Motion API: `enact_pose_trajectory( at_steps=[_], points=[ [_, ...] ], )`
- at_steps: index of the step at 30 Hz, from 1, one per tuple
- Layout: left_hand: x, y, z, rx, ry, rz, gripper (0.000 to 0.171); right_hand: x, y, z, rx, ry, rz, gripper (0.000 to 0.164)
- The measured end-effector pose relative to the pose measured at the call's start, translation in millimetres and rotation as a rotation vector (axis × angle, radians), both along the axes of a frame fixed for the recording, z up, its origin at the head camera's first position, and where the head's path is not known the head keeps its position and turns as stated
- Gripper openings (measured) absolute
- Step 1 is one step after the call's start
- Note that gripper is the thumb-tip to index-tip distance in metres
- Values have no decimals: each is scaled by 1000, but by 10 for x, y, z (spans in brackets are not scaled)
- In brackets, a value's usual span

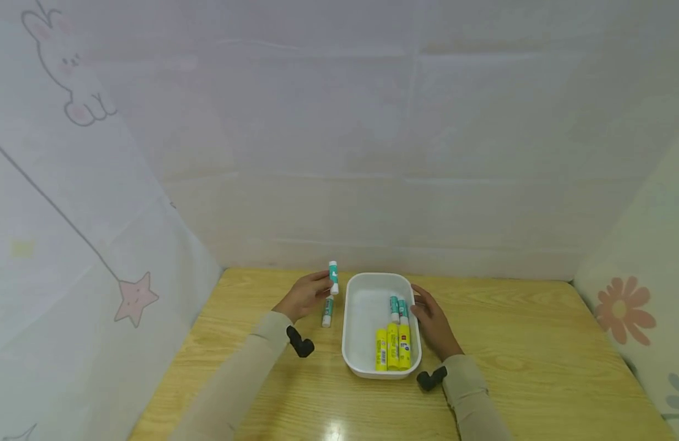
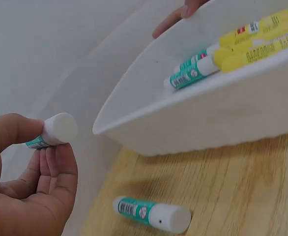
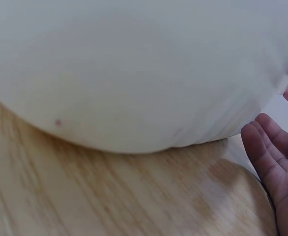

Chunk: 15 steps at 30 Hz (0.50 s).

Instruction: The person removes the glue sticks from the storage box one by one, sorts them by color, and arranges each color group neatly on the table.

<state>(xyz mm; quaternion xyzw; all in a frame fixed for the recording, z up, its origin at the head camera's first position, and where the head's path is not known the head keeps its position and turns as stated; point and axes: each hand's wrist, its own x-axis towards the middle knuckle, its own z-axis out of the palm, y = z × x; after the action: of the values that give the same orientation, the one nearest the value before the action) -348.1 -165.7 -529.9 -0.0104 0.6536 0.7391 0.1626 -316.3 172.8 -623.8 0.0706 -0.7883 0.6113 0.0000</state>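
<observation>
My left hand (image 1: 305, 295) pinches a teal-and-white glue stick (image 1: 333, 277) upright between thumb and fingertips, left of a white plastic bin (image 1: 361, 318). Its white end (image 2: 64, 128) faces the left wrist camera. Below that hand, another teal-and-white glue stick (image 1: 327, 312) lies on the table. At the bin's right side, my right hand (image 1: 435, 324) holds the rim, with fingertips over the edge; in the right wrist view its lower fingers (image 3: 262, 142) hang beside the bin wall. Inside the bin lie two teal glue sticks (image 1: 394, 308) and several yellow ones (image 1: 381, 349).
The wooden table (image 1: 526, 343) extends on both sides of the bin. A pale cloth backdrop (image 1: 328, 153) rises behind the table, with printed side panels at left and right. Black wrist straps (image 1: 300, 342) sit over beige sleeves (image 1: 245, 367).
</observation>
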Motion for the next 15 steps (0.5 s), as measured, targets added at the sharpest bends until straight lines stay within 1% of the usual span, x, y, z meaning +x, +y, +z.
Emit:
enact_pose_trajectory(
  at_steps=[3, 6, 7, 10, 13, 15],
  points=[
    [-5, -110, -39, -42, 4, 5, 50, -2, 1, 21, -7, -1, 17, 50],
    [1, -194, -92, -84, 3, 0, 51, 78, -17, 162, -5, 9, 32, 51],
    [2, -217, -114, -88, -1, 4, 52, 79, -18, 160, -7, 8, 32, 51],
    [9, -270, -173, -98, -12, 15, 52, 66, -14, 116, -12, 16, 24, 50],
    [16, -299, -218, -112, -21, 30, 50, -24, 9, -50, -29, 6, 7, 48],
    [26, -312, -240, -136, -28, 39, 49, -28, 12, -59, -27, 4, 4, 47]
  ],
)
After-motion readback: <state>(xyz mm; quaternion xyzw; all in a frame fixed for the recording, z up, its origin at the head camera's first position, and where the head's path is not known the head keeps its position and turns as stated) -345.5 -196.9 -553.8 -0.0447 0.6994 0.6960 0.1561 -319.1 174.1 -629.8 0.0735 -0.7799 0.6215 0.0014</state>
